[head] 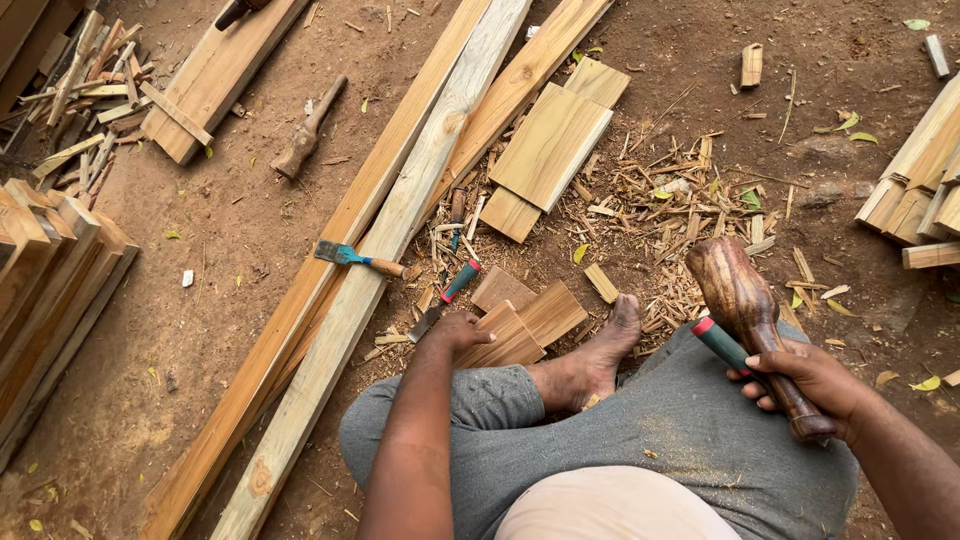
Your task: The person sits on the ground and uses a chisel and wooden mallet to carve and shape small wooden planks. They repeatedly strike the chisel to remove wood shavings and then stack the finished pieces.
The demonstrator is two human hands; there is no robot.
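I sit on bare earth with one leg folded, my bare foot near a few small wooden blocks. My left hand reaches down and rests on the edge of one block, next to a chisel with a green and red handle lying on the ground. My right hand grips the handle of a dark wooden mallet, its head pointing up and away from me. The same hand also holds a tool with a green and red handle, whose blade is hidden.
Long planks run diagonally across the ground to my left. A blue-bladed chisel lies on them. Flat boards and wood shavings lie ahead. Stacked timber stands left, more boards right, a second mallet far left.
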